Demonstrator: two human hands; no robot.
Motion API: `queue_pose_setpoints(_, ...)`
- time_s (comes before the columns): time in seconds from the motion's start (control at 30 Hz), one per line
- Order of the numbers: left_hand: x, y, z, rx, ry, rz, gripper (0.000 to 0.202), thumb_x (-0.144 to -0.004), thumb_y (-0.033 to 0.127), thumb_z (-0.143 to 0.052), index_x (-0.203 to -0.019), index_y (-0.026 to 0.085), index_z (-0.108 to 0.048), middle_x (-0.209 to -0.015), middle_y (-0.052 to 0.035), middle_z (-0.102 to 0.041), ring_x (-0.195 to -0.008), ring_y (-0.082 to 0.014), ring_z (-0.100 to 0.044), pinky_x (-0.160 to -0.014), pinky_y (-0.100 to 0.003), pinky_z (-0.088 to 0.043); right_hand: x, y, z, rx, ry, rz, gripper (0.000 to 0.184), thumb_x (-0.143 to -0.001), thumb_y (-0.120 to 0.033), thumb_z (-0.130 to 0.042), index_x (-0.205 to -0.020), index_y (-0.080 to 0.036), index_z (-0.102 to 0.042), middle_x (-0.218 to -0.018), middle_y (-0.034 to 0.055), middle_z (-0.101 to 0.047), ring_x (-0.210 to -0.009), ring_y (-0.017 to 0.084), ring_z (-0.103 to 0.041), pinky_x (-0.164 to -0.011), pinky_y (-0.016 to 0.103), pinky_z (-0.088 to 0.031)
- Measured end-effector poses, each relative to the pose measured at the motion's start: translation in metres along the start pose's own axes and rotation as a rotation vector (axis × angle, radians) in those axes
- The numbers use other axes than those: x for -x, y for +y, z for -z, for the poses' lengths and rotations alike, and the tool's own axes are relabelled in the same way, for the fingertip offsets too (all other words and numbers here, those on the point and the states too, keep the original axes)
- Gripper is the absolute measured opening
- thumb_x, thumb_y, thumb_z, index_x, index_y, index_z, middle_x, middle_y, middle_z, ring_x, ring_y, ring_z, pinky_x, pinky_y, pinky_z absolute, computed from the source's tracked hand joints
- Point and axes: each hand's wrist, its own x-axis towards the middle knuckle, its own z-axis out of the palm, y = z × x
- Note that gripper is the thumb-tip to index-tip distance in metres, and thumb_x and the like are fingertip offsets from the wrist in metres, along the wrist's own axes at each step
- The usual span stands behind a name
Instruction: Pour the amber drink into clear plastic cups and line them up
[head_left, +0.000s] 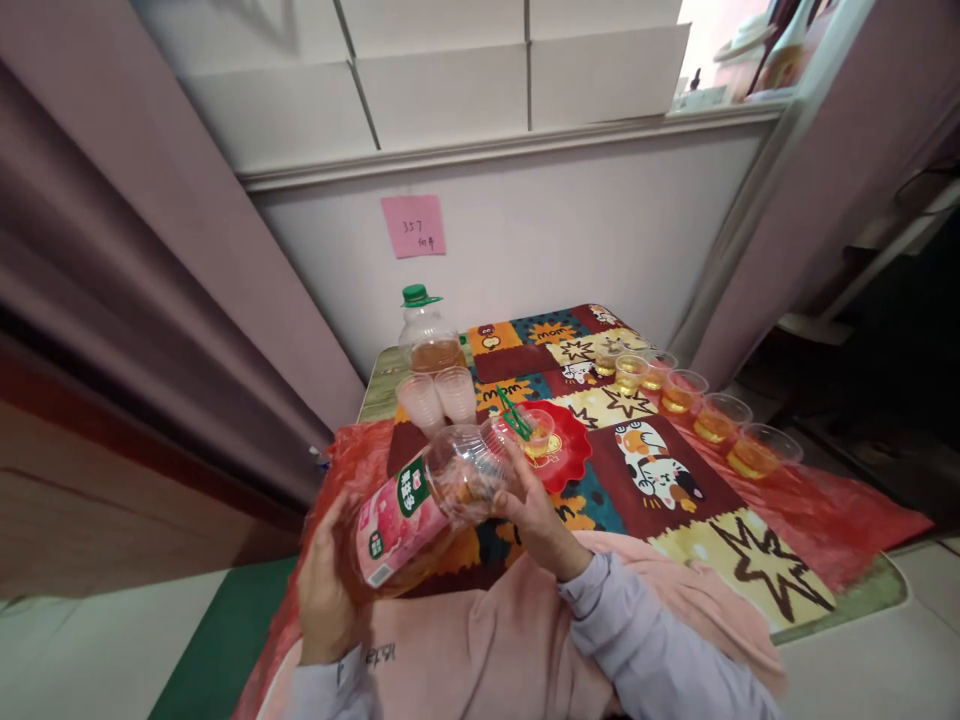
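Note:
A large clear plastic drink bottle [401, 525] with a pink label lies tilted between my hands, its upper part toward the red plate. My left hand [328, 580] is wrapped around the base end. Around the upper part closes my right hand [536, 515], thumb on the near side; its fingers hide the mouth. Just beyond, a scalloped red plate [576, 445] carries a clear cup [541, 428] with some yellow liquid and a slim green item [511, 412] whose kind I cannot make out. Two stacks of clear plastic cups [420, 400] stand behind the bottle.
At the back left stands a big jug [426, 340] with a green cap, part full of amber liquid. Several cups of yellow drink [752, 455] line the table's right edge. A patterned cloth [652, 480] and red plastic sheeting [840, 505] cover the table; a wall rises behind.

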Motion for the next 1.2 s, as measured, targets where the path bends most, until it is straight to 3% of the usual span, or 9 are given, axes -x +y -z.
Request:
queue_pose_setpoints(0.07,0.000,0.022,0.000,-0.222,-0.093,-0.173,0.076,-0.073,0.066,-0.090,-0.134,0.023,-0.077,-0.153,-0.0124,-0.067,-0.153,-0.0395,-0.051,-0.133,-0.053,-0.030,0.002,-0.002,-0.004,0.021,-0.004,0.011,0.111,-0.074,-0.057,-0.099,-0.168,-0.034,-0.045,-0.164,0.0146,-0.056,-0.143,0.035,-0.064,-0.123,0.055,-0.048)
queue_pose_setpoints(0.13,0.000,0.043,-0.007,-0.352,-0.210,-0.285,0.097,-0.045,0.060,-0.105,-0.130,0.024,-0.079,-0.159,-0.0130,-0.063,-0.159,-0.0432,-0.042,-0.137,-0.050,-0.018,0.004,-0.004,-0.010,0.046,-0.012,0.010,0.111,-0.073,-0.056,-0.100,-0.167,-0.034,-0.045,-0.164,0.0154,-0.054,-0.145,0.036,-0.062,-0.122,0.056,-0.049)
queue_pose_setpoints(0.2,0.002,0.056,-0.019,-0.376,-0.304,-0.277,0.116,-0.016,0.043,-0.110,-0.127,0.023,-0.080,-0.159,-0.0165,-0.062,-0.161,-0.0488,-0.038,-0.137,-0.052,-0.014,0.005,-0.006,-0.017,0.074,-0.028,0.002,0.111,-0.072,-0.056,-0.100,-0.166,-0.036,-0.045,-0.165,0.0153,-0.053,-0.144,0.037,-0.062,-0.120,0.057,-0.051)
queue_pose_setpoints(0.27,0.002,0.058,-0.030,-0.438,-0.394,-0.221,0.123,-0.008,0.029,-0.109,-0.128,0.022,-0.080,-0.158,-0.0191,-0.063,-0.159,-0.0529,-0.040,-0.136,-0.058,-0.015,0.007,-0.008,-0.022,0.100,-0.053,-0.010,0.109,-0.073,-0.055,-0.100,-0.165,-0.036,-0.044,-0.167,0.0151,-0.050,-0.146,0.037,-0.060,-0.119,0.058,-0.052)
queue_pose_setpoints(0.4,0.001,0.047,-0.035,-0.575,-0.446,-0.249,0.118,-0.020,0.030,-0.109,-0.134,0.027,-0.078,-0.158,-0.0164,-0.065,-0.154,-0.0518,-0.048,-0.133,-0.062,-0.023,0.007,-0.027,-0.021,0.190,-0.165,-0.068,0.096,-0.077,-0.051,-0.099,-0.159,-0.037,-0.052,-0.172,0.0138,-0.044,-0.144,0.038,-0.060,-0.112,0.058,-0.058)
queue_pose_setpoints(0.5,-0.001,0.043,-0.028,-0.593,-0.428,-0.296,0.116,-0.027,0.038,-0.109,-0.138,0.027,-0.076,-0.157,-0.0152,-0.065,-0.152,-0.0505,-0.051,-0.131,-0.062,-0.027,0.002,-0.059,-0.006,0.410,-0.285,-0.090,0.087,-0.076,-0.042,-0.100,-0.154,-0.034,-0.061,-0.157,0.0144,-0.061,-0.129,0.035,-0.069,-0.104,0.056,-0.062)
queue_pose_setpoints(0.73,-0.003,0.038,-0.018,-0.606,-0.407,-0.341,0.120,-0.031,0.045,-0.108,-0.144,0.026,-0.072,-0.158,-0.0151,-0.065,-0.152,-0.0494,-0.051,-0.132,-0.060,-0.028,-0.041,-0.127,0.046,1.374,0.104,0.223,0.043,-0.095,-0.047,-0.079,-0.131,-0.023,-0.076,-0.108,0.0122,-0.082,-0.099,0.032,-0.077,-0.095,0.051,-0.059)
queue_pose_setpoints(0.9,-0.008,0.022,0.002,-0.856,-0.488,-0.563,0.118,-0.062,0.065,-0.095,-0.163,0.024,-0.052,-0.166,-0.0174,-0.056,-0.152,-0.0455,-0.053,-0.125,-0.061,-0.042,-0.065,-0.129,0.048,1.921,0.027,0.024,0.060,-0.095,-0.055,-0.079,-0.139,-0.016,-0.070,-0.135,0.0184,-0.077,-0.121,0.036,-0.075,-0.101,0.043,-0.056)
queue_pose_setpoints(1.2,-0.016,0.013,0.011,-0.985,-0.489,-0.790,0.114,-0.078,0.074,-0.081,-0.173,0.031,-0.035,-0.168,-0.0165,-0.055,-0.147,-0.0455,-0.059,-0.116,-0.062,-0.053,-0.070,-0.123,0.021,2.092,-0.041,-0.112,0.058,-0.098,-0.051,-0.074,-0.143,-0.017,-0.066,-0.135,0.0196,-0.076,-0.119,0.036,-0.076,-0.095,0.041,-0.053)
